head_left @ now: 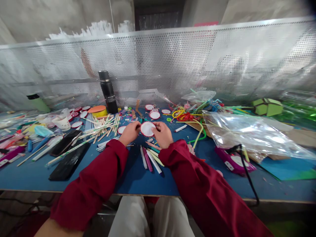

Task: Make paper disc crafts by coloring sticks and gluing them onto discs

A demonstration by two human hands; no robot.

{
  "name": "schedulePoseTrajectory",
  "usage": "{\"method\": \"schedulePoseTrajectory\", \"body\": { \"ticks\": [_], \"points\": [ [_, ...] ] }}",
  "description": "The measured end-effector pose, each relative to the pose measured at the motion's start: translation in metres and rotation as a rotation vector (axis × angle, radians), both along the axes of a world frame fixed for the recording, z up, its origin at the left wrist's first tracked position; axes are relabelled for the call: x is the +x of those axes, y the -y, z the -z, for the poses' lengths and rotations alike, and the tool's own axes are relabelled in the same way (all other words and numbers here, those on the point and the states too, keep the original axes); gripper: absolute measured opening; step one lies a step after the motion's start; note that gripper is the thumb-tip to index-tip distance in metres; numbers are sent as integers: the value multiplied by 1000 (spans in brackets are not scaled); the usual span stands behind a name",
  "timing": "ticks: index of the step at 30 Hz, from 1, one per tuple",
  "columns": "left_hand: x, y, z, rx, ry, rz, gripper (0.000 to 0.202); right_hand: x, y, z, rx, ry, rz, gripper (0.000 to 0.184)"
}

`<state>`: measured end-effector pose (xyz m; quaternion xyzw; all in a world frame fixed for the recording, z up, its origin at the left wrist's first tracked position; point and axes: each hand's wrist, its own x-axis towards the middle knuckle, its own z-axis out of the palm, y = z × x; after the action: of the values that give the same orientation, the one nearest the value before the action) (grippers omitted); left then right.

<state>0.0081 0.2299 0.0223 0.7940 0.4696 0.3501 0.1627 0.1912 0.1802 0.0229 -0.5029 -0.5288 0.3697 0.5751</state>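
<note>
The front edge of the blue bench (150,186) crosses above the person's knees (129,215), its surface showing between the sleeves (97,179) below some markers (150,159). Thin sticks (105,128) crowd the left side, a clear plastic bag (247,133) the right. The left hand (132,132) and right hand (163,134) pinch opposite sides of a white, red-rimmed disc (147,129) mid-bench. Behind stands a perforated metal screen (168,65); before it, a capped black bottle (108,93), contents hidden

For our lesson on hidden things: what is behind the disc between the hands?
Beyond the held disc, another red-rimmed disc is visible on the blue table; whatever lies directly behind the held one is covered.
</note>
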Motion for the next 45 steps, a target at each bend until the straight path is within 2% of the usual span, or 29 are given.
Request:
{"method": "schedulePoseTrajectory", "body": {
  "ticks": [3,6,8,14,18,21,24,30,36,45],
  "points": [
    [-5,-4,-7,-107,247,-41,10,-3,4,-2,8,-13,-46,24],
    [-5,-3,-12,-265,468,17,21,-5,5,-3,29,6,-81,18],
    [-3,0,-14,-321,530,40,26,-5,5,-1,28,30,-97,14],
    [-2,5,-18,-292,511,80,26,-7,7,2,-35,15,-241,17],
    [0,7,-20,-352,564,126,34,-8,10,0,-24,-3,-298,22],
    [2,8,-21,-400,598,133,39,-8,11,-1,-46,-36,-295,30],
    [2,10,-22,-380,582,131,37,-8,11,-1,-81,-81,-286,38],
    [-1,11,-26,-312,562,161,40,-7,10,-1,-99,-102,-268,40],
    [0,13,-27,-285,567,181,41,-7,11,-3,-149,-152,-331,39],
    [3,15,-28,-365,569,275,32,-5,1,1,-1,-161,-331,32]
  ]
}}
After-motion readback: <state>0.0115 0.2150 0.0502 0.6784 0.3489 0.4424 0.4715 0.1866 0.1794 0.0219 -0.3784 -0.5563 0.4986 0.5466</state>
